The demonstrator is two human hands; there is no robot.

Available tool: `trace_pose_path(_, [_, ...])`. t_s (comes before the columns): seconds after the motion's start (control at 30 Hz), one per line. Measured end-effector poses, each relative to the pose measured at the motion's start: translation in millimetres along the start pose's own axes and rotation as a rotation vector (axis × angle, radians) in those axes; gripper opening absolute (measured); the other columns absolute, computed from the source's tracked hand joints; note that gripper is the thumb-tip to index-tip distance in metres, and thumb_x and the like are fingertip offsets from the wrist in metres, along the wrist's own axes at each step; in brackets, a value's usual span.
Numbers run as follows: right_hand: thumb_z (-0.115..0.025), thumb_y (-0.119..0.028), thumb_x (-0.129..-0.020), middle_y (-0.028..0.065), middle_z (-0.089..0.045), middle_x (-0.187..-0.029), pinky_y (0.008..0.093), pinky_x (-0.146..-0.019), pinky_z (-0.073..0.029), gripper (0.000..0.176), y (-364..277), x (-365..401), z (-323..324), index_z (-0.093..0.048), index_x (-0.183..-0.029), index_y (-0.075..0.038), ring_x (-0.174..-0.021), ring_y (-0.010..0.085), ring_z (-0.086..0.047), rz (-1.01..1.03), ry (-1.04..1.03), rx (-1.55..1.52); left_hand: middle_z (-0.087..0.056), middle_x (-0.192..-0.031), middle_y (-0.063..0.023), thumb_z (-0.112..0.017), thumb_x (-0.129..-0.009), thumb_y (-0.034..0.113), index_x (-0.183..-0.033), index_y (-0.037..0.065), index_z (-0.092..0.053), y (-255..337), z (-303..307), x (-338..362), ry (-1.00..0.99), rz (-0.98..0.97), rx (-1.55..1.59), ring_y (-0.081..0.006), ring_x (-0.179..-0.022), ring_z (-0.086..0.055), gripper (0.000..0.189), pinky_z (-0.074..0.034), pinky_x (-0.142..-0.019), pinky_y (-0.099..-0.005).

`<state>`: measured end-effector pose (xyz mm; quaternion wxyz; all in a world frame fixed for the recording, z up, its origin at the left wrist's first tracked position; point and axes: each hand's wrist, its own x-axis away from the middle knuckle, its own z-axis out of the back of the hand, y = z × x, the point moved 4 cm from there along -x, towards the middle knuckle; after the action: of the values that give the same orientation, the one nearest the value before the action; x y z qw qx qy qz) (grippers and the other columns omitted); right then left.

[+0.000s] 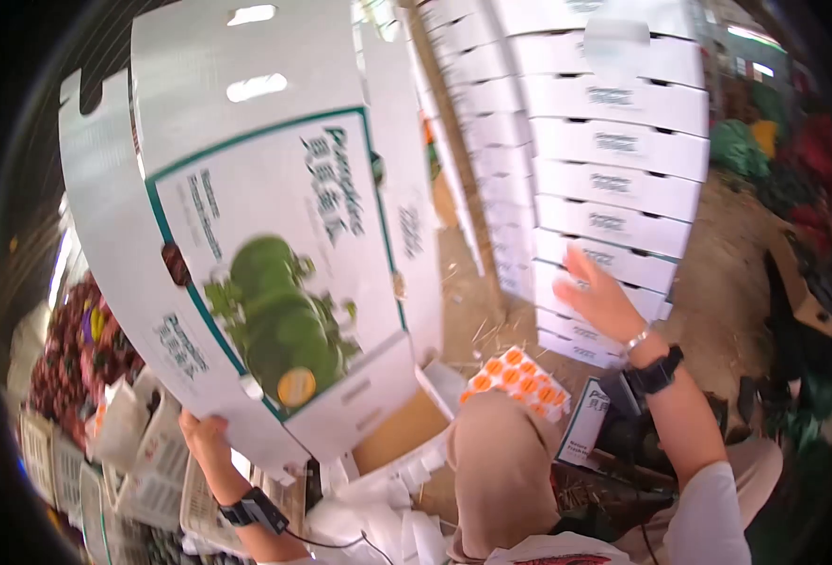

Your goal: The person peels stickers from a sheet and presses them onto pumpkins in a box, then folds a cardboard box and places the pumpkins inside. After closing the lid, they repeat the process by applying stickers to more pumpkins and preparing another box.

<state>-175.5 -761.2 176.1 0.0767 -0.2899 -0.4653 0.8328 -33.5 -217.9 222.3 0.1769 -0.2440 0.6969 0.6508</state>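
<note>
A large white carton [176, 151], unfolded and upright, fills the left half of the head view; its panel shows green pumpkins inside a green border. My left hand [205, 439] grips the lower left edge of this carton, its fingers partly hidden by the cardboard. My right hand [597, 294] is raised with fingers spread and holds nothing. It overlaps a tall stack of white printed boxes [618, 184]. Between my hands, by my knee, lies a sheet of round orange stickers [515, 381].
White plastic crates [157, 471] and a heap of dark red produce [72, 348] are on the left. White wrapping [369, 518] lies beside my leg. A box of dark green produce [581, 424] stands below my right arm. Straw litters the brown floor [736, 235].
</note>
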Motion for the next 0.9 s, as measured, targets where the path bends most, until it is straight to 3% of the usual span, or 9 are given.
trace_pose_path(0.1, [-0.063,-0.042,-0.078,0.0259,-0.027,-0.137,0.0321,-0.103,-0.025,0.093,-44,-14,62,-0.009,-0.135,0.008,-0.129,0.0297,-0.026,0.125,0.398,-0.191,-0.060,-0.080,-0.0053,-0.040,-0.050,-0.003,-0.087,-0.004,-0.058,-5,-24,-3,-0.211,-0.035,0.065,-0.0140,-0.070,-0.056,0.041,-0.041,-0.062,-0.0217])
trace_pose_path(0.2, [-0.063,-0.040,-0.079,0.0152,-0.049,-0.117,0.0317,-0.089,-0.040,0.071,-71,-12,97,-0.033,-0.126,0.004,-0.107,0.0193,-0.048,0.267,0.249,-0.791,-0.060,-0.081,-0.0048,-0.041,-0.053,-0.002,-0.086,-0.003,-0.058,-8,-44,-1,-0.402,-0.047,-0.043,-0.0137,-0.069,-0.055,0.037,-0.041,-0.064,-0.0221])
trace_pose_path(0.27, [-0.063,-0.039,-0.079,0.0082,-0.054,-0.100,0.0275,-0.076,-0.044,0.055,-83,19,96,-0.044,-0.112,0.000,-0.090,0.0129,-0.052,0.314,0.395,-0.874,-0.061,-0.084,-0.0052,-0.041,-0.058,-0.003,-0.089,-0.003,-0.058,-25,-48,-4,-0.437,-0.041,-0.210,-0.0141,-0.075,-0.056,0.035,-0.042,-0.068,-0.0230])
trace_pose_path(0.3, [-0.063,-0.038,-0.079,0.0047,-0.057,-0.092,0.0253,-0.070,-0.046,0.047,-88,32,93,-0.049,-0.105,-0.002,-0.081,0.0097,-0.054,0.335,0.463,-0.905,-0.060,-0.097,-0.0067,-0.047,-0.071,0.001,-0.104,-0.003,-0.053,-36,-57,-11,-0.441,-0.193,-0.247,-0.0140,-0.080,-0.056,0.034,-0.042,-0.072,-0.0244])
trace_pose_path(0.4, [-0.065,-0.036,-0.079,-0.0057,-0.049,-0.064,0.0207,-0.050,-0.040,0.032,-70,71,81,-0.052,-0.071,-0.007,-0.057,0.0036,-0.044,0.216,0.671,-0.628,-0.052,-0.115,-0.0105,-0.053,-0.080,0.011,-0.121,-0.001,-0.042,19,-88,34,-0.129,-0.352,0.056,-0.0173,-0.091,-0.054,0.044,-0.040,-0.083,-0.0279])
trace_pose_path(0.47, [-0.065,-0.035,-0.078,-0.0047,-0.054,-0.068,0.0211,-0.055,-0.041,0.032,-78,105,58,-0.058,-0.079,-0.004,-0.062,0.0032,-0.046,0.238,0.600,-0.669,-0.043,-0.125,-0.0127,-0.057,-0.082,0.020,-0.130,0.001,-0.029,-13,-52,26,-0.029,-0.293,-0.084,-0.0216,-0.103,-0.049,0.059,-0.035,-0.093,-0.0323])
trace_pose_path(0.63, [-0.064,-0.034,-0.079,0.0038,-0.061,-0.073,0.0244,-0.062,-0.045,0.038,-33,150,39,-0.061,-0.088,0.003,-0.067,0.0080,-0.054,0.005,0.211,-0.590,-0.047,-0.119,-0.0143,-0.057,-0.083,0.021,-0.125,0.000,-0.034,3,-63,77,-0.050,-0.246,-0.391,-0.0240,-0.101,-0.049,0.052,-0.035,-0.092,-0.0344])
trace_pose_path(0.73, [-0.064,-0.029,-0.078,0.0094,-0.063,-0.074,0.0268,-0.063,-0.046,0.035,-12,169,33,-0.060,-0.089,0.004,-0.067,0.0117,-0.056,-0.107,0.076,-0.269,-0.049,-0.116,-0.0152,-0.056,-0.083,0.022,-0.122,-0.001,-0.038,18,-74,107,-0.153,-0.267,-0.516,-0.0255,-0.100,-0.050,0.048,-0.036,-0.092,-0.0356])
trace_pose_path(0.9, [-0.062,-0.039,-0.073,0.0217,-0.059,-0.072,0.0381,-0.064,-0.046,0.043,-3,187,20,-0.059,-0.080,0.003,-0.068,0.0351,-0.059,0.051,-0.022,0.024,-0.052,-0.110,-0.0168,-0.056,-0.083,0.022,-0.116,-0.002,-0.043,32,-85,138,-0.284,-0.293,-0.638,-0.0280,-0.099,-0.051,0.043,-0.036,-0.092,-0.0377])
